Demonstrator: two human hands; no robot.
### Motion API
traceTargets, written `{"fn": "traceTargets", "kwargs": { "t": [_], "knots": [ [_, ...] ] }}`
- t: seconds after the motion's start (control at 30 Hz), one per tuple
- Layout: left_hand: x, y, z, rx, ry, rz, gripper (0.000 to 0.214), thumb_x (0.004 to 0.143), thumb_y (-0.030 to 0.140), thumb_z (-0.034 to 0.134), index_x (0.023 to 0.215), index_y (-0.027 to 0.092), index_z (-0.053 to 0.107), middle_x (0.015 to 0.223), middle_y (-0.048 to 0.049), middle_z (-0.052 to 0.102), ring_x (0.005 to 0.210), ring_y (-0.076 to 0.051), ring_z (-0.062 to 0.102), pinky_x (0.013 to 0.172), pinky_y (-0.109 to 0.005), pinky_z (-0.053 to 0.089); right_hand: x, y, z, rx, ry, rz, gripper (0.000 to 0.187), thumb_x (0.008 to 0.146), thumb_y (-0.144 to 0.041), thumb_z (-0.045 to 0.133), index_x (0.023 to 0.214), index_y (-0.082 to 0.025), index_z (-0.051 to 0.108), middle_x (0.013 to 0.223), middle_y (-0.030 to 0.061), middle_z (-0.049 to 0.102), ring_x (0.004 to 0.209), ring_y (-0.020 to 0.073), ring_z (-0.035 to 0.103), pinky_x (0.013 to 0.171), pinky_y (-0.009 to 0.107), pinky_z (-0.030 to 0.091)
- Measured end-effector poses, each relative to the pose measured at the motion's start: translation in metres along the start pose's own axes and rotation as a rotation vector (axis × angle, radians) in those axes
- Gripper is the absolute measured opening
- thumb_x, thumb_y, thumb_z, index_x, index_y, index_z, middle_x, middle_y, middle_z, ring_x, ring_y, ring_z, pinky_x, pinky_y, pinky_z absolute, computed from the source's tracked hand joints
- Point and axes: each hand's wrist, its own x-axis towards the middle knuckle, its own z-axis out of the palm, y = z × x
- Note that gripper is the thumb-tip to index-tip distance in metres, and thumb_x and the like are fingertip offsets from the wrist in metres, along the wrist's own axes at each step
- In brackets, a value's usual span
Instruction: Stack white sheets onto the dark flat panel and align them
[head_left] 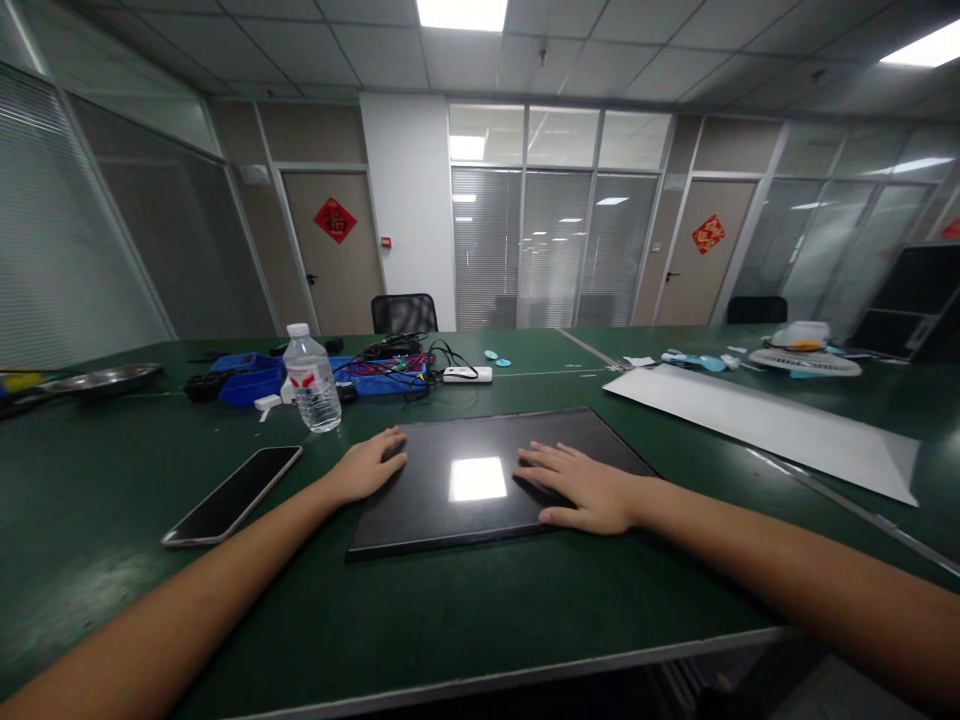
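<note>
A flat black glossy panel, like a bare display screen (442, 510), lies on the green table with a ceiling light mirrored in its surface. My left hand (369, 465) rests at the panel's left edge, fingers pointing forward and thumb apart over the surface. On the right part of the panel, my right hand (581, 487) lies flat, palm down, with its fingers spread. Neither hand is wrapped round anything. To the left of my left hand are a smartphone (236, 495) with a dark screen and a clear plastic water bottle (311, 385), upright with a white cap.
Behind the panel, blue trays (375, 380) hold tangled wires beside a white power strip (468, 374). A large white sheet (757, 425) lies at the right, with white fan parts (806, 360) beyond it. A metal tray (105, 380) is far left. The table's front edge (525, 676) runs below my arms.
</note>
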Motion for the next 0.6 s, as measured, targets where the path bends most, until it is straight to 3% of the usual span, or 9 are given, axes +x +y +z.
{"fn": "traceTargets", "kwargs": {
  "t": [0.13,0.47,0.53,0.6],
  "knots": [
    [0.001,0.000,0.000,0.054,-0.044,-0.009,0.082,0.088,0.068,0.043,0.150,0.015,0.052,0.164,-0.0145,0.033,0.152,-0.032,0.033,0.124,-0.048,0.028,0.011,0.008,0.010,0.083,-0.077,0.071,0.079,0.097,-0.070,0.044,0.164,-0.034,0.024,0.170,0.0098,0.020,0.157,0.0352,0.013,0.123,0.065,0.006],
    [-0.003,0.001,-0.003,-0.018,-0.013,-0.021,0.079,0.087,0.068,0.045,0.146,0.016,0.057,0.164,-0.0124,0.036,0.150,-0.030,0.039,0.124,-0.043,0.030,0.019,0.014,0.012,0.168,-0.034,0.151,0.074,0.097,-0.070,0.045,0.162,-0.038,0.030,0.170,0.0075,0.020,0.156,0.0376,0.013,0.120,0.072,0.003],
    [-0.003,0.002,-0.003,-0.009,-0.016,-0.017,0.080,0.087,0.067,0.045,0.147,0.015,0.056,0.164,-0.0130,0.036,0.150,-0.031,0.038,0.124,-0.042,0.029,0.017,0.025,0.004,0.240,-0.073,0.128,0.071,0.098,-0.068,0.045,0.160,-0.035,0.037,0.169,0.0066,0.024,0.155,0.0355,0.019,0.122,0.067,0.008],
    [-0.003,0.003,-0.004,-0.001,-0.025,-0.009,0.081,0.087,0.067,0.045,0.148,0.013,0.055,0.164,-0.0142,0.036,0.151,-0.031,0.037,0.124,-0.042,0.028,0.014,0.044,-0.007,0.294,-0.055,0.149,0.067,0.099,-0.065,0.046,0.155,-0.029,0.047,0.164,0.0083,0.037,0.150,0.0327,0.033,0.123,0.059,0.023]
  ]
}}
